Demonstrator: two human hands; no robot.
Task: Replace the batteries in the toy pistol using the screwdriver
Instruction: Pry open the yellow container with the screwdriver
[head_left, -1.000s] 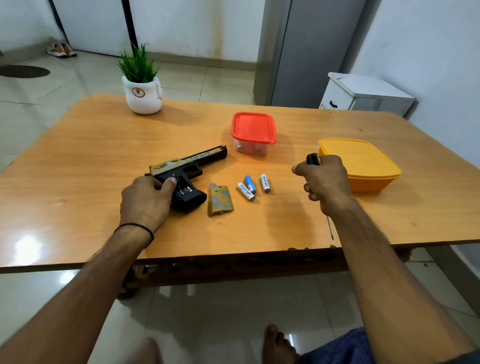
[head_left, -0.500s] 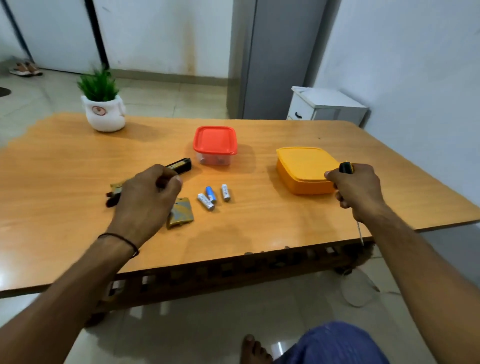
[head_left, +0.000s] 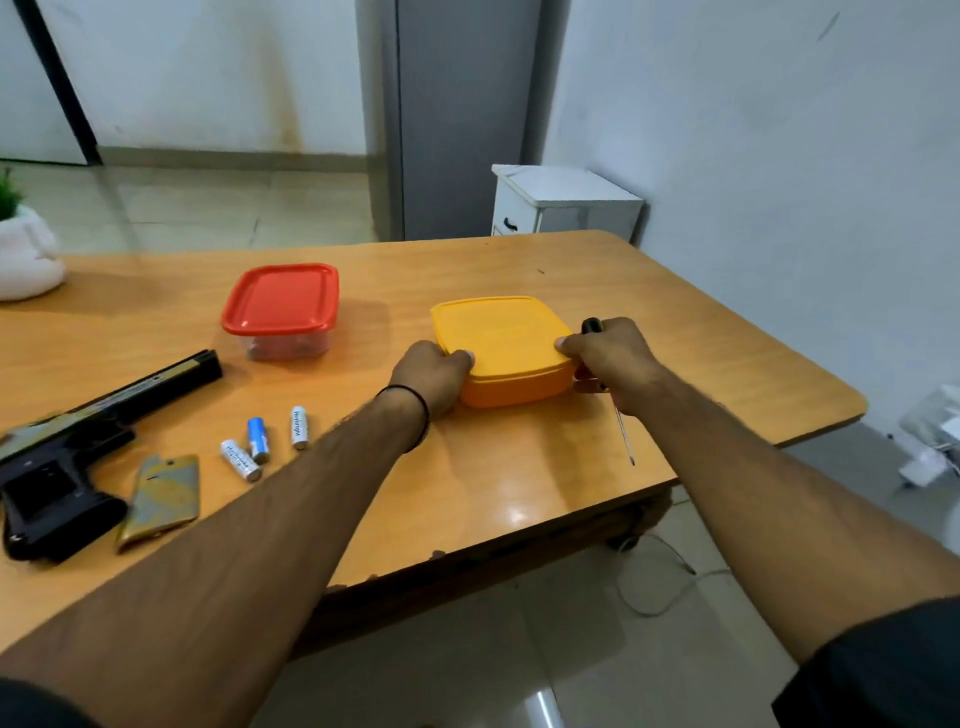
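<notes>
The black and gold toy pistol (head_left: 78, 441) lies on its side at the left of the wooden table (head_left: 519, 483), its grip open. Its camouflage battery cover (head_left: 161, 499) lies beside it. Three batteries (head_left: 260, 441) lie loose to the right of the cover. My left hand (head_left: 431, 382) grips the left edge of the yellow box (head_left: 504, 343), thumb on its lid. My right hand (head_left: 608, 364) holds the screwdriver (head_left: 623, 436), shaft pointing down toward me, and its thumb presses the box's right lid edge.
A clear box with a red lid (head_left: 280, 306) stands behind the batteries. A white plant pot (head_left: 26, 260) sits at the far left. A white cabinet (head_left: 561, 202) stands beyond the table, and cables (head_left: 660, 587) lie on the floor by the right corner.
My left hand let go of the pistol and moved right to the yellow box. My right hand, still holding the screwdriver, came against the box's right edge. The view swung right.
</notes>
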